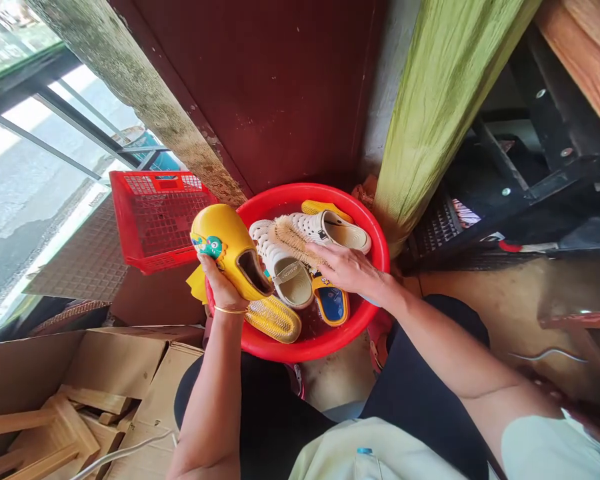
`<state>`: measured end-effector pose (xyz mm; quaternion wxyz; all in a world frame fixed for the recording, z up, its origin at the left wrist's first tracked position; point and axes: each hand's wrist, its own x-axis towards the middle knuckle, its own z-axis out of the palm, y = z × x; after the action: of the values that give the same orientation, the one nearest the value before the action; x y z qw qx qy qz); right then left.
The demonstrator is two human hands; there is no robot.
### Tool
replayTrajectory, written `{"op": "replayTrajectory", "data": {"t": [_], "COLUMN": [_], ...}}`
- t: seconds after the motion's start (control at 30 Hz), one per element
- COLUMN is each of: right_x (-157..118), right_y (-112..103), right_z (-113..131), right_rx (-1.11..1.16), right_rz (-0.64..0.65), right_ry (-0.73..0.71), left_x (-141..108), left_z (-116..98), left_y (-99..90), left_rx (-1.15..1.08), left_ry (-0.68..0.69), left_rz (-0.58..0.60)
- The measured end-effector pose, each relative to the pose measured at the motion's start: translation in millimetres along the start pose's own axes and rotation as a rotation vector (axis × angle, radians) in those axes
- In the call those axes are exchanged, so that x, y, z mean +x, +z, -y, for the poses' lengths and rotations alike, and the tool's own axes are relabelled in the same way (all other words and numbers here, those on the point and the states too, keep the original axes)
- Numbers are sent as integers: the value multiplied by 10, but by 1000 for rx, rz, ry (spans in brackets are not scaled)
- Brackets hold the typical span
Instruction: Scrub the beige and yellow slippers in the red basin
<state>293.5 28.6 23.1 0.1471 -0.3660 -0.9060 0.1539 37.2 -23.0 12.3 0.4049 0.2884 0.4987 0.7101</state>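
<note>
A yellow clog [225,243] with a green cartoon figure on it is gripped in my left hand [221,287], raised over the left rim of a red basin [325,345]. My right hand [347,268] is closed around a scrubbing brush [291,235] with tan bristles, above the shoes in the basin; its handle is mostly hidden by my fingers. Below lie a white clog [294,283], another white clog [353,237], a yellow shoe [275,320] with its ridged sole up, and a yellow slipper with a blue inside [333,305]. Part of another yellow shoe [325,208] shows at the back.
A red plastic crate [155,257] stands left of the basin. Cardboard boxes [120,360] with a wooden frame [63,427] are at lower left. Behind the basin is a dark red panel [280,93]; a green cloth [430,107] hangs at right, beside a black metal frame [555,180].
</note>
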Motion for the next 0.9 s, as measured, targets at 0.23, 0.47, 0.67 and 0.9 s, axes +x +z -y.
{"op": "replayTrajectory", "data": {"t": [0.23, 0.47, 0.67, 0.9], "right_x": [-22, -56, -134, -161], "right_y": [116, 65, -4, 100], "right_z": [-60, -21, 12, 244], "right_rx": [-17, 103, 287, 143], "right_rz": [-9, 26, 78, 145], "right_ry": [-15, -28, -122, -106], "left_x": [-49, 37, 92, 46], "left_z": [-57, 99, 113, 154], "left_y": [64, 10, -38, 10], "left_rx": [-71, 45, -42, 0], "left_ry": [-138, -18, 85, 31], "left_rz": [1, -50, -101, -27]}}
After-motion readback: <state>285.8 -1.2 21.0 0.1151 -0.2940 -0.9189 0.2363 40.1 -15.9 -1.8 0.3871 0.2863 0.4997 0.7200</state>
